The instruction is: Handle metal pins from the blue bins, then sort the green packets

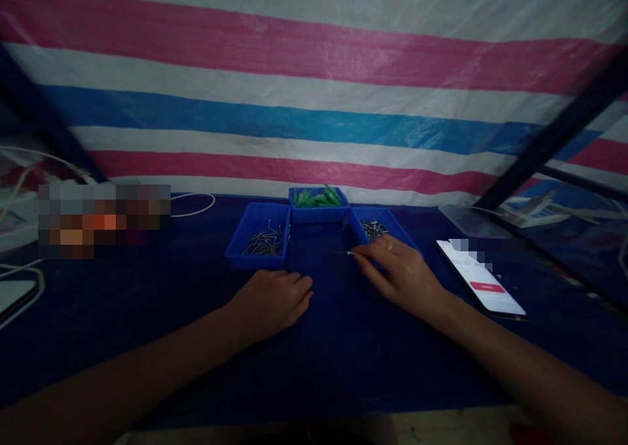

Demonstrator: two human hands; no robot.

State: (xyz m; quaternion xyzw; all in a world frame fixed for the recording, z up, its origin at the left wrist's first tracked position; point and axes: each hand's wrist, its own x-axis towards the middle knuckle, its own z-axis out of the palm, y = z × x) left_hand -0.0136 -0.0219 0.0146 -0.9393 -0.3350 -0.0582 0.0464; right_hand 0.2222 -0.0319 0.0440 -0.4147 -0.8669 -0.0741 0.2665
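Note:
Between the thumb and fingertips of my right hand [397, 271] is a thin metal screw [343, 253], its shaft pointing left. That hand is just in front of the right blue bin [400, 226], which holds a pile of small metal screws [373, 230], and partly covers it. My left hand [275, 303] rests on the table with its fingers curled in; whatever it may hold is hidden. Just beyond it, the left blue bin [236, 239] holds several loose screws [265, 242]. Behind and between these, a smaller blue bin [318, 214] contains green plastic pieces [316, 197], perhaps wall plugs.
A lit phone [483, 278] lies to the right on the dark blue table [338, 366]. White cable [199, 211] loops at the back left, near a blurred-out area. Striped plastic sheeting [314, 105] hangs behind the table, with dark frame bars [559, 131] at the sides.

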